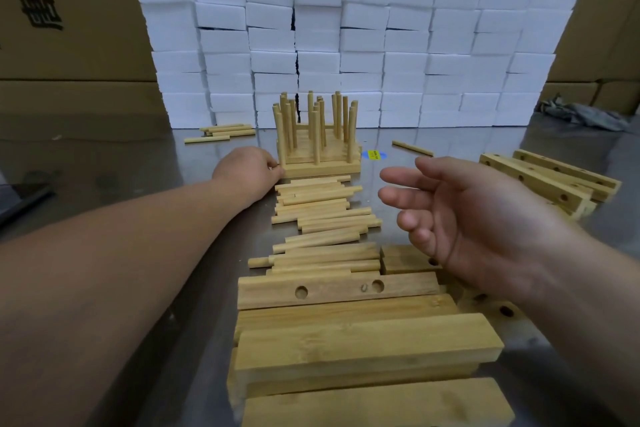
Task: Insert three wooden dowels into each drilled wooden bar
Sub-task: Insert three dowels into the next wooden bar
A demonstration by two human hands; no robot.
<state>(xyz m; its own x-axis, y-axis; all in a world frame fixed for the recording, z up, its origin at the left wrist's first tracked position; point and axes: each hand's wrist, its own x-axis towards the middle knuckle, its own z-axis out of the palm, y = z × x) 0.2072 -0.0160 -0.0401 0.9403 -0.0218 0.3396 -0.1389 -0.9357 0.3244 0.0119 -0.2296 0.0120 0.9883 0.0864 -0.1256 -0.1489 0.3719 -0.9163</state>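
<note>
Several finished bars point(318, 168) with upright dowels stand side by side at the table's middle. My left hand point(247, 172) grips the left end of the nearest one. Loose dowels point(322, 211) lie in a heap just in front of it. Drilled bars point(339, 289) without dowels are piled close to me; the top one shows two holes. My right hand point(460, 218) hovers above the table to the right of the dowel heap, fingers spread and relaxed, holding nothing.
More drilled bars point(540, 180) lie at the right. A few dowels point(225, 132) and a single one point(412, 148) lie farther back. White foam blocks point(346, 35) form a wall behind, cardboard boxes point(65, 17) beyond. A yellow sticker point(374, 154) is on the steel table point(138, 163).
</note>
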